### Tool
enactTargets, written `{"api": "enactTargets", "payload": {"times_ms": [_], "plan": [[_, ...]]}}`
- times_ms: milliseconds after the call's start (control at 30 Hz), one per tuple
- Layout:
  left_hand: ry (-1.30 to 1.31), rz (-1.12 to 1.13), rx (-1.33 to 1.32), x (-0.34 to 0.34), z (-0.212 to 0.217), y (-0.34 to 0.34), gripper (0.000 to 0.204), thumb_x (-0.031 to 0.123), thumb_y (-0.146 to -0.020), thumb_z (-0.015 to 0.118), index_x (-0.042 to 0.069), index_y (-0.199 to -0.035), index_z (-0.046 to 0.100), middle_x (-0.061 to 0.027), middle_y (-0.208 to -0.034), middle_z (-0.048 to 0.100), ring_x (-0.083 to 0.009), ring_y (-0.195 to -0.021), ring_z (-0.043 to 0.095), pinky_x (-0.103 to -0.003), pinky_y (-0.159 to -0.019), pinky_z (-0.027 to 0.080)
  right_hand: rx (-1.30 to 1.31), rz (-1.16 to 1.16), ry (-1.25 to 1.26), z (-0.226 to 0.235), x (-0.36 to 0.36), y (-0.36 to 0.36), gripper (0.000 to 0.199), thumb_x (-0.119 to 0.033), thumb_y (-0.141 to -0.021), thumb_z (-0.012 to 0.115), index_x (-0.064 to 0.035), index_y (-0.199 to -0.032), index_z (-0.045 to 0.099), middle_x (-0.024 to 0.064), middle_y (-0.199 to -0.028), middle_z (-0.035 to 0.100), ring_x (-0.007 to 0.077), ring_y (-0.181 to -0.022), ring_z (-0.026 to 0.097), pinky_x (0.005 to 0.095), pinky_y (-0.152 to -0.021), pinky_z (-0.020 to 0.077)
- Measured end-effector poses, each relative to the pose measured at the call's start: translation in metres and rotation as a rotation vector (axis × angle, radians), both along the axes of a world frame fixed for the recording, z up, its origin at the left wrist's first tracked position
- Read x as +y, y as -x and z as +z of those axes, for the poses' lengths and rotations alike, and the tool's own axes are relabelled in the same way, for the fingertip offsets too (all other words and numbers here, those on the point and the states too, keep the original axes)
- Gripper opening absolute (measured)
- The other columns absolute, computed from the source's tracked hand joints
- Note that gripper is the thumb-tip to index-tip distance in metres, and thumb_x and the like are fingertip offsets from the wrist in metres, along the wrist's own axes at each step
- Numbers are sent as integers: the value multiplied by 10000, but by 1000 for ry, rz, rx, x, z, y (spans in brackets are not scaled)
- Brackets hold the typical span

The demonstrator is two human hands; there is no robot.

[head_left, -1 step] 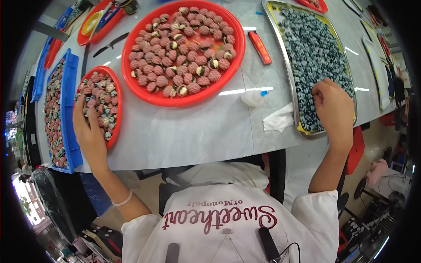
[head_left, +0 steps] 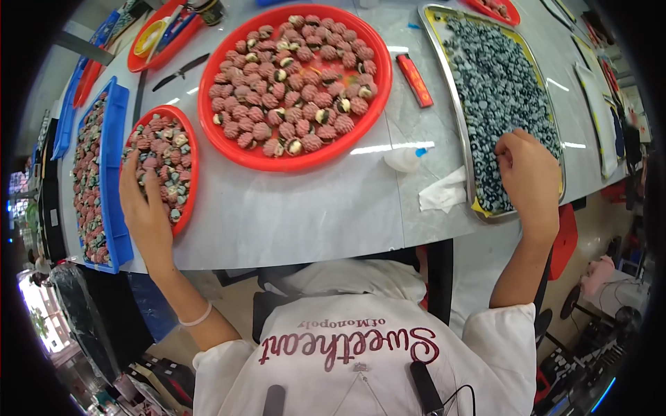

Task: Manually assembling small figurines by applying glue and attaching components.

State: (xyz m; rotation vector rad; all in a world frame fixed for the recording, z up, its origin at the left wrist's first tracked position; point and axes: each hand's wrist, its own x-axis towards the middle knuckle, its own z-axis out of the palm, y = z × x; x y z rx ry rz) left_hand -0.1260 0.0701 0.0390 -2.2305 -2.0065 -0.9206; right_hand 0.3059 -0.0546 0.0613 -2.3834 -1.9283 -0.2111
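My left hand (head_left: 147, 211) reaches into the small red tub (head_left: 189, 149) at the left, thumb and fingers apart, the tips among pink ridged shell-shaped pieces (head_left: 165, 142) mixed with grey-green ones. Whether a single piece lies between those tips is unclear. At the right, my right hand (head_left: 528, 170) is curled with its fingertips together over the metal tray (head_left: 454, 93). Small glossy dark blue-grey pieces (head_left: 496, 90) fill that tray. What the right fingers pinch, if anything, is hidden behind the hand.
A large red tub (head_left: 277, 163) holds pink shells joined with dark and cream pieces. Left of the small tub stands a blue crate (head_left: 111, 180). Between tub and metal tray lie a red box cutter (head_left: 415, 80), a small translucent cup (head_left: 401, 161) and a white tissue (head_left: 442, 192). A black knife (head_left: 180, 72) lies farther back.
The whole view has shifted slightly, so the tubs appear a little lower and farther right. Both hands keep nearly the same poses over the same containers.
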Motion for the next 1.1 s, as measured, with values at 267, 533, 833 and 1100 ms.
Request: {"api": "enactTargets", "payload": {"times_ms": [267, 533, 833, 1100], "plan": [[49, 14, 54, -4, 6, 1, 422, 307, -948, 427, 93, -1311, 453, -183, -1338, 418, -333, -1283, 341, -423, -1055, 249, -8, 24, 25, -3, 1, -9, 43, 4, -685, 577, -27, -703, 553, 104, -723, 555, 302, -712, 577, 395, -625, 457], [6, 96, 106, -6, 1, 8, 462, 405, -944, 414, 129, -1312, 455, -172, -1345, 407, -331, -1272, 350, -460, -1030, 254, 19, 90, -34, -7, -6, -15, 62, -10, -705, 581, -5, -700, 519, 129, -693, 541, 317, -646, 563, 405, -588, 453], [-47, 142, 164, -6, -4, 10, 469, 395, -909, 484, 144, -1304, 461, -155, -1330, 423, -317, -1247, 375, -457, -994, 290, 497, -22, -166, 36, 5, -10, 53, 27, -686, 574, 30, -728, 542, 117, -599, 576, 179, -517, 569, 301, -503, 439], [-56, 79, 151, -5, -1, 12, 523, 428, -863, 542, 147, -1297, 461, -157, -1288, 444, -354, -1203, 384, -503, -956, 311, 518, 19, -185, 28, 11, -4, 74, 64, -688, 528, 20, -748, 528, 84, -605, 492, 139, -534, 496, 271, -508, 394]]}}
